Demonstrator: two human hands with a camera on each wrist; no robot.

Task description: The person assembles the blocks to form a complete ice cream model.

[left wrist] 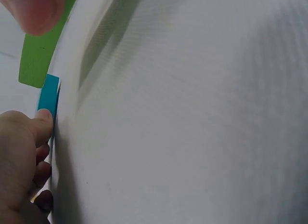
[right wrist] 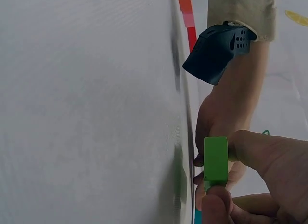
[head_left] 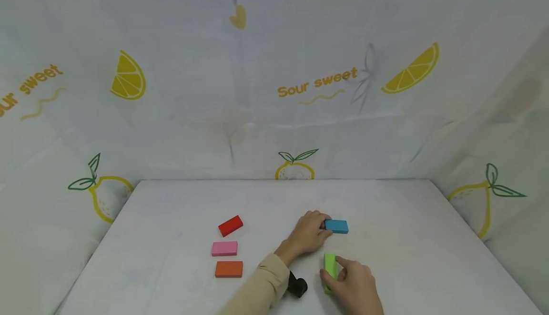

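A blue block [head_left: 337, 227] lies flat on the white table, right of center in the head view. My left hand [head_left: 310, 231] grips its left end between thumb and fingers; the left wrist view shows the thumb on the blue block [left wrist: 48, 96]. Nearer to me, a light green block [head_left: 330, 269] is pinched between the thumb and fingers of my right hand [head_left: 355, 284]. In the right wrist view the green block [right wrist: 215, 159] shows its end face, with my left hand [right wrist: 224, 120] behind it.
To the left, a red block [head_left: 230, 226], a pink block [head_left: 225, 248] and an orange block [head_left: 229, 269] lie in a rough column on the table [head_left: 171, 219]. A black wrist camera [head_left: 297, 285] sits below my left forearm. A lemon-print cloth [head_left: 184, 91] hangs behind.
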